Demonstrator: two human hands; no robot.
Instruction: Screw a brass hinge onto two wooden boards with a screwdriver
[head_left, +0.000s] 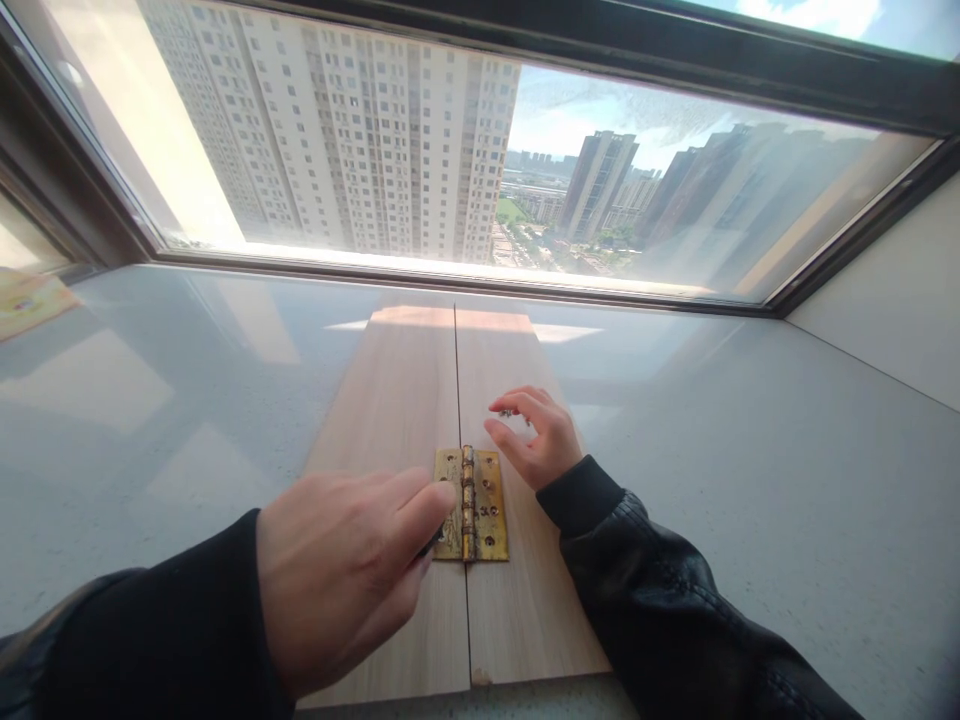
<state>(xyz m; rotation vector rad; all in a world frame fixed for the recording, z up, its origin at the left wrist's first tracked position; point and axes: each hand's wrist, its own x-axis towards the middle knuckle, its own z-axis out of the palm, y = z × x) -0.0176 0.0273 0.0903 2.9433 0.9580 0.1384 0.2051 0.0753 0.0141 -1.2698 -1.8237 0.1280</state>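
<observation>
A worn brass hinge (pixel 492 505) lies unfolded across the seam between two pale wooden boards (pixel 405 380), a leaf on each. Over the left leaf, my left hand (pixel 352 560) is closed in a fist. A bit of something dark shows under its fingers, too hidden to name. Beyond the hinge, on the right board, my right hand (pixel 544 435) has thumb and forefinger curved but apart. Small metal pieces, which look like screws (pixel 505 413), show at those fingers; I see no firm grip on them. Dark screw holes show in the right leaf.
The boards lie on a glossy pale windowsill (pixel 712 420). A dark window frame (pixel 465 278) runs along its far side, with tall buildings outside. A white wall (pixel 885 270) stands at the right. A yellowish patterned item (pixel 34 300) is at the far left.
</observation>
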